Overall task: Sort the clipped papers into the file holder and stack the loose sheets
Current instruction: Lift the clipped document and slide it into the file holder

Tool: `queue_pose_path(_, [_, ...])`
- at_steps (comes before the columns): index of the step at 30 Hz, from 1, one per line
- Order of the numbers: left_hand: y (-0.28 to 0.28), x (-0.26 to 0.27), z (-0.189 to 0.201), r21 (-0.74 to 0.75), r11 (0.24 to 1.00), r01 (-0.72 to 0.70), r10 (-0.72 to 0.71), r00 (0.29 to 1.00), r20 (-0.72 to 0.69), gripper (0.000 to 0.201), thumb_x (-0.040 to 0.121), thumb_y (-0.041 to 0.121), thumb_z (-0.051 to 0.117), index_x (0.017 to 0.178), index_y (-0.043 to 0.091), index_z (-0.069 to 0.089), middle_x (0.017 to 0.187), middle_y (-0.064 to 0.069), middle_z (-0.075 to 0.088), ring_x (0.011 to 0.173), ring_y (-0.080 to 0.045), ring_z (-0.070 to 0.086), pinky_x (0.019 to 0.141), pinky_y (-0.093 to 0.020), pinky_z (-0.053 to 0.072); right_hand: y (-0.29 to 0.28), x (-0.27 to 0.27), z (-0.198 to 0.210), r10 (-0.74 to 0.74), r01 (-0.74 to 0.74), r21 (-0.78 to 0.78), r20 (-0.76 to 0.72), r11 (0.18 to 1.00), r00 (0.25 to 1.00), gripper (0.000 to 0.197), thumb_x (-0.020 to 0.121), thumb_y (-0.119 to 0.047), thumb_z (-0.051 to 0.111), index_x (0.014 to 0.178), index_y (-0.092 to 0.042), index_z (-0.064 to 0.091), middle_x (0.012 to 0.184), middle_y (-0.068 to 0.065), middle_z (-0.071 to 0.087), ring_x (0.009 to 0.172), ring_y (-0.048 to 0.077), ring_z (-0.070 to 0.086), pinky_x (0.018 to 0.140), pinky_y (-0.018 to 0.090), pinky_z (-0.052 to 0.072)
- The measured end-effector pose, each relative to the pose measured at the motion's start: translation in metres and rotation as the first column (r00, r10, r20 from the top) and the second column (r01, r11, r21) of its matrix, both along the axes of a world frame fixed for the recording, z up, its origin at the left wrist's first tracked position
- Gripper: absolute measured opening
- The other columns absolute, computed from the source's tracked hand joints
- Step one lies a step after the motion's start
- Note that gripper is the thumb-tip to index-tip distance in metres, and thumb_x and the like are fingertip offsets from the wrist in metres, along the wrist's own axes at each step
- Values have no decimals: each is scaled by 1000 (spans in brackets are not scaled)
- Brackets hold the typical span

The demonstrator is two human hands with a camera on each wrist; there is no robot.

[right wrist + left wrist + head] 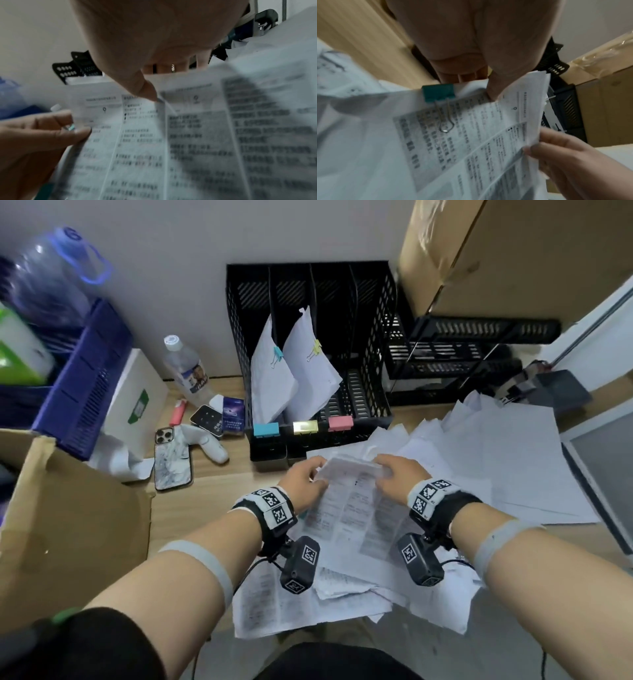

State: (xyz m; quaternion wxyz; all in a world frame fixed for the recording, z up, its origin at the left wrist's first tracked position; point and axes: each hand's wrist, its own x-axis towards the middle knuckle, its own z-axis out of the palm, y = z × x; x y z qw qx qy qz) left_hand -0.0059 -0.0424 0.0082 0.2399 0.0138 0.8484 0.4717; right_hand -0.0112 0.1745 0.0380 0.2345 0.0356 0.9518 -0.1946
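Both hands hold one bundle of printed papers (pixel 352 491) low over the desk, in front of the black file holder (pixel 376 344). A teal binder clip (pixel 438 92) binds its top edge. My left hand (pixel 317 475) pinches the top left corner, thumb (pixel 493 88) on the page. My right hand (pixel 385 463) grips the top right, thumb (pixel 145 88) pressed on the print. Two clipped bundles stand in the holder, one with a blue clip (pixel 278 354), one with a yellow clip (pixel 315 347). Loose sheets (pixel 513 460) lie spread underneath and to the right.
Blue (pixel 266 429), yellow (pixel 305 426) and pink (pixel 340 422) clips sit on the holder's front edge. A phone (pixel 173 463), a water bottle (pixel 185 368) and small items lie left. An open cardboard box (pixel 68 525) stands near left, a blue crate (pixel 85 378) behind it, a black tray (pixel 472 347) right.
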Motion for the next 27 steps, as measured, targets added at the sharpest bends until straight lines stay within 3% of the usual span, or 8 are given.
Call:
queue_pose_path(2, [-6, -6, 9, 1, 997, -74, 74, 997, 4, 4, 91, 21, 67, 94, 20, 65, 87, -5, 65, 80, -22, 62, 69, -29, 52, 5, -4, 2, -16, 18, -80, 24, 997, 1000, 18, 87, -10, 50, 86, -15, 68, 90, 9, 69, 93, 33, 65, 68, 28, 47])
queue_pose_path(4, [-17, -10, 9, 10, 991, -131, 130, 990, 58, 14, 84, 27, 76, 93, 21, 68, 85, 1, 65, 78, -16, 61, 68, -26, 50, 10, -7, 3, -80, 81, -147, 15, 986, 997, 18, 90, -9, 51, 90, -14, 68, 96, 12, 69, 96, 32, 65, 72, 31, 49])
queue_pose_path(9, [-44, -2, 1, 52, 957, -285, 256, 917, 306, 20, 79, 17, 80, 98, 15, 73, 100, -8, 78, 96, -29, 74, 89, -51, 59, 18, 1, 2, -234, 250, -282, 91, 926, 968, 23, 91, -5, 50, 98, -11, 70, 96, 11, 67, 85, 23, 56, 60, 21, 41])
queue_pose_path(13, [-50, 4, -2, 126, 908, -398, 319, 856, 407, 14, 87, 6, 72, 101, 6, 72, 101, -12, 78, 97, -29, 75, 94, -49, 57, 19, 7, -7, -322, 345, -295, 125, 891, 938, 25, 89, -3, 49, 103, -5, 71, 109, 18, 70, 88, 25, 58, 63, 23, 42])
queue_pose_path(17, [-47, 9, -4, 162, 872, -462, 359, 829, 429, 12, 90, 2, 68, 98, 9, 71, 107, -14, 76, 95, -29, 74, 85, -41, 61, 16, 11, -7, -337, 363, -285, 139, 887, 931, 26, 89, -2, 48, 104, -3, 70, 112, 19, 70, 106, 34, 62, 82, 32, 50])
queue_pose_path(20, [-42, 15, -3, 179, 868, -463, 340, 818, 465, 16, 89, 1, 70, 104, 4, 70, 108, -15, 76, 88, -25, 75, 71, -34, 63, 12, 12, -2, -337, 363, -306, 135, 880, 932, 27, 90, -3, 47, 105, -4, 69, 110, 15, 71, 98, 30, 62, 65, 24, 45])
queue_pose_path(22, [-38, 19, -2, 188, 872, -452, 308, 805, 507, 21, 87, 3, 72, 107, 6, 70, 107, -14, 76, 88, -26, 76, 77, -39, 63, 9, 10, 5, -343, 362, -347, 117, 865, 932, 27, 91, -3, 47, 105, -6, 69, 106, 11, 70, 91, 24, 59, 58, 20, 41])
queue_pose_path(27, [-29, 25, 10, 218, 908, -358, 213, 842, 496, 20, 91, 11, 70, 111, 11, 66, 105, -13, 76, 93, -29, 75, 77, -42, 63, 2, 0, 23, -419, 345, -466, -63, 815, 906, 22, 91, -9, 56, 112, -12, 63, 99, 5, 66, 89, 21, 61, 65, 22, 44])
